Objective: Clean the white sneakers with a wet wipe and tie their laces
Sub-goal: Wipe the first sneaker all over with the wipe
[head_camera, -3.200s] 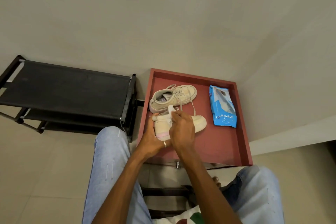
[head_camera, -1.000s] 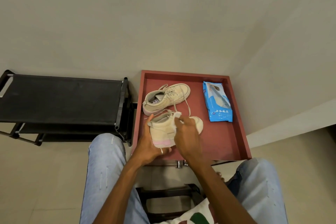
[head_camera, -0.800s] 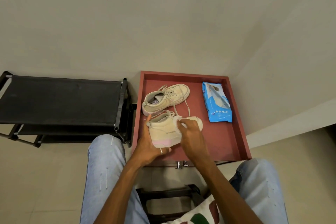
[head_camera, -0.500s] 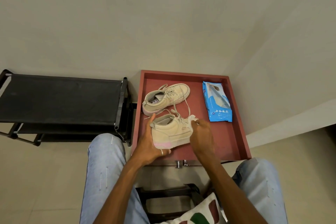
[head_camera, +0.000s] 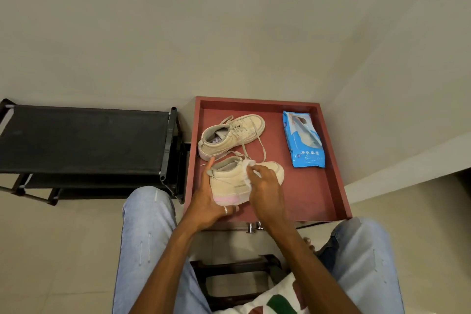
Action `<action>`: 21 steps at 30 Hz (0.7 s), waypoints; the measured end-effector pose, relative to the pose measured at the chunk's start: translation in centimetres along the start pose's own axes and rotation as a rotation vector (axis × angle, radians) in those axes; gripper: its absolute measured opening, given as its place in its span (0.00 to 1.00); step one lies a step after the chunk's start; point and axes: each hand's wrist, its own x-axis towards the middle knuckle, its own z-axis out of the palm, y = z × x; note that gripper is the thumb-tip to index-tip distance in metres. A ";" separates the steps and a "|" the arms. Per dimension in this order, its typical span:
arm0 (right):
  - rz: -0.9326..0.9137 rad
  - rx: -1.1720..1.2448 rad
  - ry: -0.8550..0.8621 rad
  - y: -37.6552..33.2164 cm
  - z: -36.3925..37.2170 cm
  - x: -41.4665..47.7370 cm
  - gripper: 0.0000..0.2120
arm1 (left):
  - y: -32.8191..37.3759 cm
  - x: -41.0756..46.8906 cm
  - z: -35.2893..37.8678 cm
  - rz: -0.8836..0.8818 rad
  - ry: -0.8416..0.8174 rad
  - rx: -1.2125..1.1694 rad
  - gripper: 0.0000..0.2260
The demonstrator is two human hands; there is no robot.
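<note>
Red tray (head_camera: pixel 307 194) — 1 sneaker (head_camera: pixel 230 135), wipes pkt (head_camera: pixel 303 140).

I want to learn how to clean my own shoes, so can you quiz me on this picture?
1. True or false: the blue wipes pack lies in the red tray.
2. Which hand holds the wipe against the near sneaker? A: left. B: right.
3. Fill in: the far sneaker has laces that are ____.
Key: 1 true; 2 B, the right hand; 3 untied.
</note>
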 end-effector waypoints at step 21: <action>-0.236 -0.099 -0.106 -4.4 -0.6 -1.3 0.30 | 2.2 -0.5 0.2 -0.001 0.097 -0.067 0.54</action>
